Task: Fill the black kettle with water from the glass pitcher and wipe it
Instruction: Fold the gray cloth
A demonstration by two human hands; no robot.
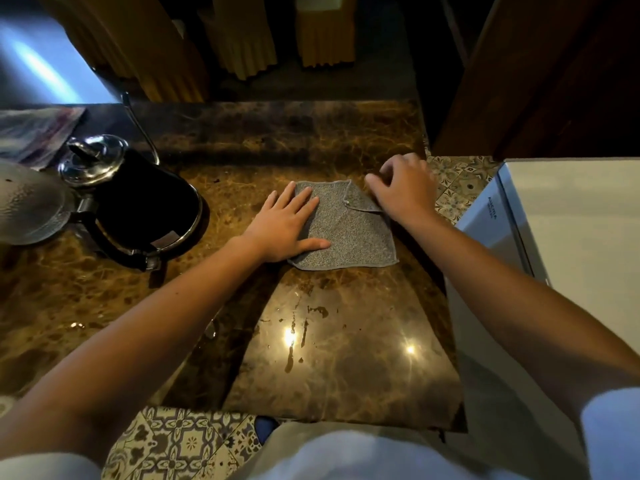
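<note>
A grey cloth [349,233] lies flat on the brown marble counter [346,358], one far corner folded over. My left hand [287,226] presses flat on the cloth's left part, fingers straight. At the cloth's far right corner sits my right hand [405,192], its fingers bent and touching the fold. The black kettle [145,209] with a shiny metal lid stands at the left of the counter, handle toward me. A textured glass pitcher [31,209] sits at the far left, touching the kettle's side, partly cut off by the frame.
A white appliance [561,237] stands right of the counter. Small water drops and smears mark the counter's near part. A patterned cloth [34,133] lies at the far left back. Patterned floor tiles [180,445] show below the counter's front edge.
</note>
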